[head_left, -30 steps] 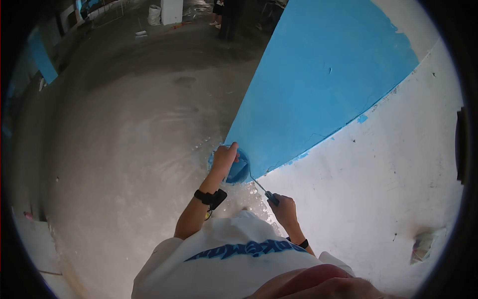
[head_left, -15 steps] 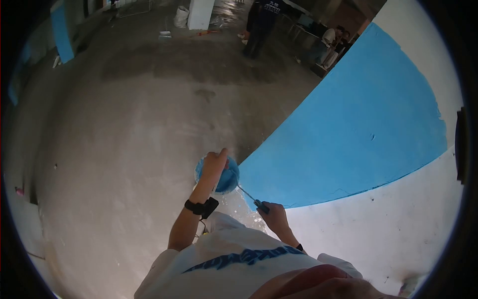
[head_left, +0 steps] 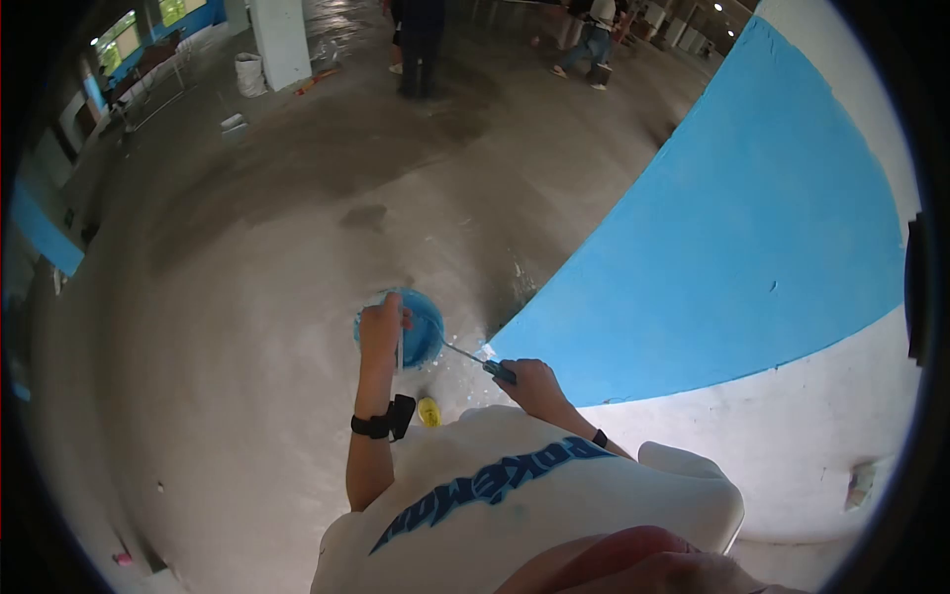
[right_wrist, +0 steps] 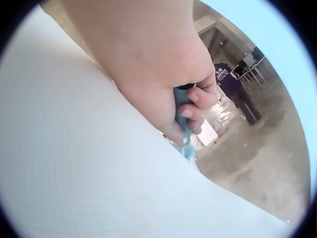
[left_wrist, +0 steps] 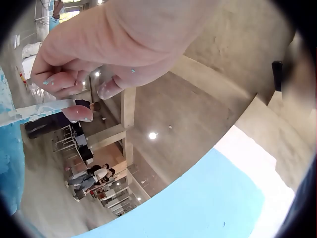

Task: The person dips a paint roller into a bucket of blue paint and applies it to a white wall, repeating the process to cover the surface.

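Observation:
My left hand (head_left: 378, 335) grips the pale, paint-smeared handle (left_wrist: 42, 113) of a bucket (head_left: 427, 332), fingers curled round it. Blue paint coats the bucket's inside, and its side (left_wrist: 10, 161) shows at the left wrist view's edge. In my right hand (head_left: 539, 388) is the blue-green grip (right_wrist: 182, 105) of a paint roller (head_left: 463, 352), fingers wrapped round it. The roller's thin metal rod slants over the rim into the bucket, where its head is hidden. To the right of the bucket rises a wall with a broad blue painted area (head_left: 732, 228).
White wall (head_left: 693, 436) borders the blue area. A yellow object (head_left: 428, 412) shows by my shirt. Across the concrete floor (head_left: 247, 297) stand a white pillar (head_left: 281, 45), a white sack (head_left: 249, 75) and several people, one in dark clothes (head_left: 423, 45).
The head view has turned, and more of the room shows. The bucket and roller have shifted left, away from the blue wall's lower corner. Both hands keep their grips.

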Available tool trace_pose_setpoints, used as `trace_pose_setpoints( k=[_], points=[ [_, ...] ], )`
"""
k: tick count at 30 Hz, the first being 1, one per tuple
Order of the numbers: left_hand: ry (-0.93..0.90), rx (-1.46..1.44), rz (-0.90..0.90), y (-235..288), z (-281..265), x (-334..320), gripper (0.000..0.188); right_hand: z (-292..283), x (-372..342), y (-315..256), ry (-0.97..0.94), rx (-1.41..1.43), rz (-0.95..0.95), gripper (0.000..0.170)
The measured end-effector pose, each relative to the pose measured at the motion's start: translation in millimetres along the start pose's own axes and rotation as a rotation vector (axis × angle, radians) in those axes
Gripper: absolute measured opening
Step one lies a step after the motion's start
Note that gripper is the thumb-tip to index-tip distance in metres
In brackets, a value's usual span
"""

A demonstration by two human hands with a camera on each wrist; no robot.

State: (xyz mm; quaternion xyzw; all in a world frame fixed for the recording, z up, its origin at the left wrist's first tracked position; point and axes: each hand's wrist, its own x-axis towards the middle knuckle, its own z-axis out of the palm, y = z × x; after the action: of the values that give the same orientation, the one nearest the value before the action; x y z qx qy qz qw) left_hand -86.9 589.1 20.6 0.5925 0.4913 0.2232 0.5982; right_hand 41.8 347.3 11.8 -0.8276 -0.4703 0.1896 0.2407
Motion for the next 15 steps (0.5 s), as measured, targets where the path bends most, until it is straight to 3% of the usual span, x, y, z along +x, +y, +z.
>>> trace_pose_setpoints(
  k=[8, 13, 15],
  points=[
    [-0.185, -0.07, -0.018, 49, -47, 136, 0.04, 29, 94, -58, 0.224, -0.095, 0.096, 0.018],
    [-0.412, -0.01, 0.006, 72, -29, 212, 0.04, 38, 141, -77, 0.277, -0.194, 0.248, 0.018],
    [-0.488, 0.031, 0.015, 82, -32, 237, 0.039, 49, 156, -92, 0.388, -0.118, 0.323, 0.018]
  ],
)
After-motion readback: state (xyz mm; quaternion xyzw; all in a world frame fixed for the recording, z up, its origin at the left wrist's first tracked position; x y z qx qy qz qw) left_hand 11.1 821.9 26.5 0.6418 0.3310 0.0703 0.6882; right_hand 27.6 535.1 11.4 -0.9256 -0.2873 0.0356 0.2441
